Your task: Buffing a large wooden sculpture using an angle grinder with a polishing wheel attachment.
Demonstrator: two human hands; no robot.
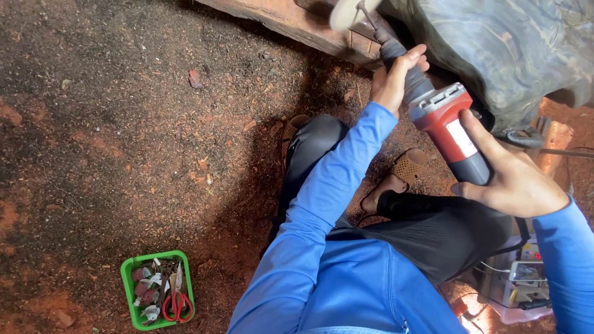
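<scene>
The fingers of the left hand are curled tight around the dark neck of a power grinder, thumb lying along the top toward the far end; the fingers of the right hand wrap the dark rear grip of the same tool, the forefinger stretched forward along its red body; both hands hold the tool firmly, none of the fingers spread. The grinder slants from near right up to far left, its pale disc at the far end touching or just beside the edge of a reddish wooden slab; whether disc and wood actually meet cannot be told. A large dark grey-green carved mass rises just right of the tool. The left arm, in a blue sleeve, reaches long and nearly straight from near to far; the right forearm comes in bent from the right edge, wrist cocked inward. Below the hands lie the person's black-trousered legs and brown perforated sandals, on ground covered in reddish sawdust. Well apart, near left, sits a green tray holding red-handled scissors and small bits.
</scene>
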